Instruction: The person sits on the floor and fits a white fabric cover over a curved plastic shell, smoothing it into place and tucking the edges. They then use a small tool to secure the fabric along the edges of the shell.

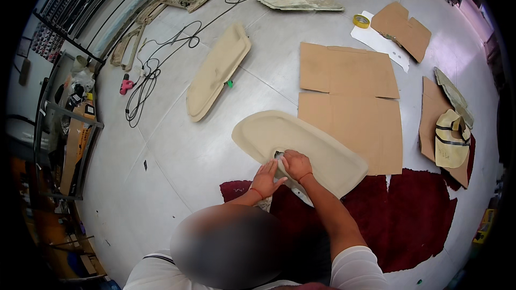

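Note:
A beige, rounded, padded-looking panel (322, 153) lies in front of me, slanting down to the right. My right hand (296, 165) is closed over its near part, fingers bent. At those fingertips shows a small dark-and-grey piece (278, 155); the fingers hide most of it, and I cannot tell its kind. Flat and stretched out, my left hand (264, 179) rests against the panel's near edge, just left of the right hand. Below the hands, a pale strip with small dark spots (302, 196) sticks out from under the panel.
Dark red carpet (414, 215) lies under the panel's near side, cardboard sheets (349, 129) beyond it. A second beige panel (217, 75) is further left, near a black cable (156, 70) and a pink power drill (126, 84). Yellow tape (361, 21) sits far right; a metal rack (86, 150) stands left.

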A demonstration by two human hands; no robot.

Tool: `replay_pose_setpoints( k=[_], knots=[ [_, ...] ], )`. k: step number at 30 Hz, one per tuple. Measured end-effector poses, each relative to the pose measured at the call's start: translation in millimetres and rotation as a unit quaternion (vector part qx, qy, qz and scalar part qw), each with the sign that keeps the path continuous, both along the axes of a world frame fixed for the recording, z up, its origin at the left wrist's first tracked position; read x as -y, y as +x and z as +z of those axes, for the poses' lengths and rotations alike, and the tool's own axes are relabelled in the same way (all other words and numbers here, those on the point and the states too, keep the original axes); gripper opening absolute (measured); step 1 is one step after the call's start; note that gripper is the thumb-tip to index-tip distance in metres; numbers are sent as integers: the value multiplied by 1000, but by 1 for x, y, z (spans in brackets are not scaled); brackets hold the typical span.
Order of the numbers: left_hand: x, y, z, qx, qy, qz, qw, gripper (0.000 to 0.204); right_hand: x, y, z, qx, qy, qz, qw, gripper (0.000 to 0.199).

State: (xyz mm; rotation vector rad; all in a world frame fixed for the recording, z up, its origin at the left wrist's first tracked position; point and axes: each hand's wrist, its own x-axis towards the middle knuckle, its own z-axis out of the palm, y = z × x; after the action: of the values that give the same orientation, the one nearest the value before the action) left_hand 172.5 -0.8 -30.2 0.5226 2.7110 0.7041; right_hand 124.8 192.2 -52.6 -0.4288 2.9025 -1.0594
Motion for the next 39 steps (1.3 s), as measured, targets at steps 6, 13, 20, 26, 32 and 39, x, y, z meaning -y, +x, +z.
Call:
replay_pose_setpoints(
  k=[6, 13, 20, 26, 32, 39],
  knots=[
    [16, -10, -11, -28, 60, -10, 998, 77, 1, -2, -3, -41, 14, 52, 998, 29],
    [32, -40, 0, 18, 57, -81, 995, 77, 2, 2, -1, -19, 7, 8, 1000, 40],
    [35, -42, 4, 24, 55, -78, 995, 86, 9, 12, 2, -51, 55, 27, 997, 36],
    [33, -27, -1, 32, 60, -41, 997, 95, 8, 12, 5, -103, 47, 74, 991, 29],
    [39, -47, -1, 23, 11, -94, 995, 125, 16, 3, -4, -132, 44, 106, 985, 20],
    [42, -78, -7, 36, -4, -146, 989, 131, 29, -9, -13, -82, 116, 88, 986, 20]
  ],
)
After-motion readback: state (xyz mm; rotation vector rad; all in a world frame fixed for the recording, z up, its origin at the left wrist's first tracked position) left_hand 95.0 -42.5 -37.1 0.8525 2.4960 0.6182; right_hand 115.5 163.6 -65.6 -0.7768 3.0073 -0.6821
